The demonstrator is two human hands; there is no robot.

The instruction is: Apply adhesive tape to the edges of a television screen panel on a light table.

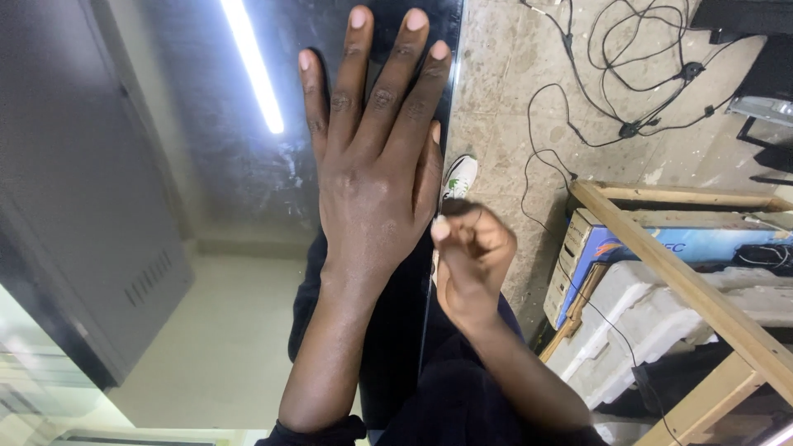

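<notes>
My left hand (pixel 373 165) lies flat, fingers spread, on a dark glossy panel (pixel 206 165) that mirrors a ceiling light strip and a grey door. It holds nothing. Just below it, my right hand (pixel 471 260) is curled into a fist at the panel's right edge (pixel 450 107), thumb tip pressed against the fingers. I cannot see anything held in that pinch. Both forearms reach up from the bottom of the view over dark clothing.
Right of the panel is a speckled stone floor with black cables (pixel 636 91). A white shoe (pixel 459 176) shows by the panel's edge. A bare wooden frame (pixel 686 281) stands at the right over a blue and white box (pixel 644 244) and white foam packing (pixel 661 318).
</notes>
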